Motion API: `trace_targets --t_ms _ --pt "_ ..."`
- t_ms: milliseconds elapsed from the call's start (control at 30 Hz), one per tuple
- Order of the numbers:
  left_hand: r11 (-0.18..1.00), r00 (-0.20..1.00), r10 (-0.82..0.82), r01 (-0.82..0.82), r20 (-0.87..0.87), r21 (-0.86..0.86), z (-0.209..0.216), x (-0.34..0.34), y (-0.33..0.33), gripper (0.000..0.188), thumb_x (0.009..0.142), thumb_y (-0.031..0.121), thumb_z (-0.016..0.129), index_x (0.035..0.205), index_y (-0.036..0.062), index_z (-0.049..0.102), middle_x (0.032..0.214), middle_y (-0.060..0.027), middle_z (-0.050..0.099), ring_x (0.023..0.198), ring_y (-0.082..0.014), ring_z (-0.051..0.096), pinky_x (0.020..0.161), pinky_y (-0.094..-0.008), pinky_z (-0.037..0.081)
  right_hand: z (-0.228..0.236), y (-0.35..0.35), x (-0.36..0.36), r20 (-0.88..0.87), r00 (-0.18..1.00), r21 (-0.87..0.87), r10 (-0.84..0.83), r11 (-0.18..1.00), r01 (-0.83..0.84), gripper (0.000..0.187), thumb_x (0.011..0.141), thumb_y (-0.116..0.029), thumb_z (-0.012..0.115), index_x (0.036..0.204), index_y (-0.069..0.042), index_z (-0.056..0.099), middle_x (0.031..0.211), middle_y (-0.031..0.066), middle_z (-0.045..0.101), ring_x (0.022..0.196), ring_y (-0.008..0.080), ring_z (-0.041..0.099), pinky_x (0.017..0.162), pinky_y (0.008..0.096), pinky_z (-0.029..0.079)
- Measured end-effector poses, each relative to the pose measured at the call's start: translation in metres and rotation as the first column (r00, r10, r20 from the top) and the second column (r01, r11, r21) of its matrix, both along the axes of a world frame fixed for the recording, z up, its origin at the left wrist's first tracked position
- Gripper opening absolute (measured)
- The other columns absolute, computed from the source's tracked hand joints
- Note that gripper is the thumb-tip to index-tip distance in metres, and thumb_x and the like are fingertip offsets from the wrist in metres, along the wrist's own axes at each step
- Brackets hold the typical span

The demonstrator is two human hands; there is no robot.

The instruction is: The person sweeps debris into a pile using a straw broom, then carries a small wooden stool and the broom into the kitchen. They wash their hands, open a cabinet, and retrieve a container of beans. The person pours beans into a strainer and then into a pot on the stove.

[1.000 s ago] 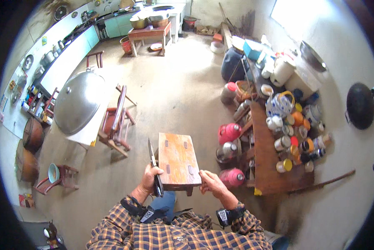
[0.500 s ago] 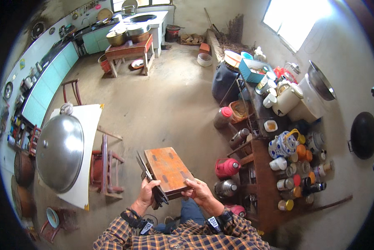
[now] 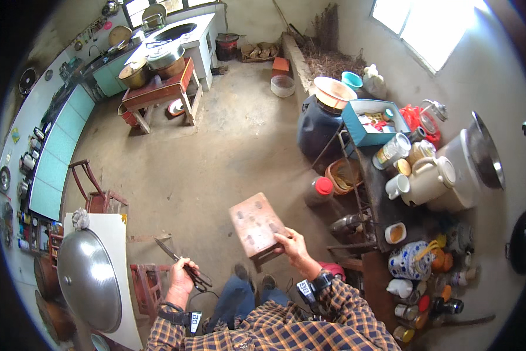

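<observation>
A small wooden stool (image 3: 256, 221) with a worn rectangular top hangs in the air in front of me. My right hand (image 3: 296, 250) grips it by its near right edge, and part of its underside shows in shadow. Off to the left, my left hand (image 3: 181, 279) is closed around a pair of dark scissors (image 3: 170, 250). Their pointed blades reach up and left, and looped handles stick out beside the palm. Stool and scissors are well apart. Below them are my legs and shoes.
At left, a big metal lid (image 3: 90, 281) covers a white-topped table (image 3: 124, 257), with red wooden chairs (image 3: 99, 196) near it. To the right, a dark table (image 3: 371, 175) carries a kettle (image 3: 429, 181), mugs and jars; a red-lidded container (image 3: 319, 190) stands on the floor.
My hands have separated: the left has moved left with the scissors, while the right carries the stool slightly right and away. My view has shifted, and the stool has turned.
</observation>
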State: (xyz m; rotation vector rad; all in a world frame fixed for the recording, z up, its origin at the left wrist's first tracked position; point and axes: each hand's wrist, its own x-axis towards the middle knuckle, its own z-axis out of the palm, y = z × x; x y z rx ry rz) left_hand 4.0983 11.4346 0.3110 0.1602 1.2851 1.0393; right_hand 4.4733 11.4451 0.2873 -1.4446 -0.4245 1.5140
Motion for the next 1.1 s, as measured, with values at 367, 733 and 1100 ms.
trace_targets --t_ms 367,733,1100 --pt "0.980 0.994 -0.097 0.088 -0.042 -0.177 -0.057 -0.013 0.216 0.014 0.080 0.017 0.059 0.069 0.0105 0.054 0.063 -0.0046 0.054 0.056 -0.0173 0.050 0.051 -0.0311 0.043 -0.135 0.230 0.102 0.140 0.947 -0.290 -0.290 0.902 0.319 0.035 0.090 -0.011 0.065 0.122 0.002 0.058 0.115 0.0106 0.063 0.097 0.0226 0.062 0.070 0.0366 0.059" --pt "0.943 0.962 -0.189 0.122 -0.199 -0.309 -0.074 0.072 0.372 0.009 0.081 0.012 0.065 0.083 0.0064 0.058 0.067 -0.0074 0.058 0.060 -0.0232 0.057 0.058 -0.0361 0.048 -0.275 0.475 0.201 0.141 0.935 -0.267 -0.325 0.897 0.352 0.049 0.084 -0.008 0.069 0.131 -0.002 0.055 0.109 0.0114 0.066 0.088 0.0240 0.066 0.062 0.0355 0.059" --pt "0.912 0.923 -0.328 0.254 -0.200 -0.323 -0.065 0.205 0.496 0.009 0.084 0.009 0.065 0.091 0.0078 0.060 0.072 -0.0024 0.058 0.062 -0.0161 0.056 0.058 -0.0287 0.047 -0.403 0.511 0.283 0.286 0.918 -0.452 0.275 0.883 -0.124 0.018 0.083 -0.012 0.061 0.083 0.006 0.063 0.078 0.0214 0.070 0.061 0.0313 0.069 0.056 0.0392 0.057"
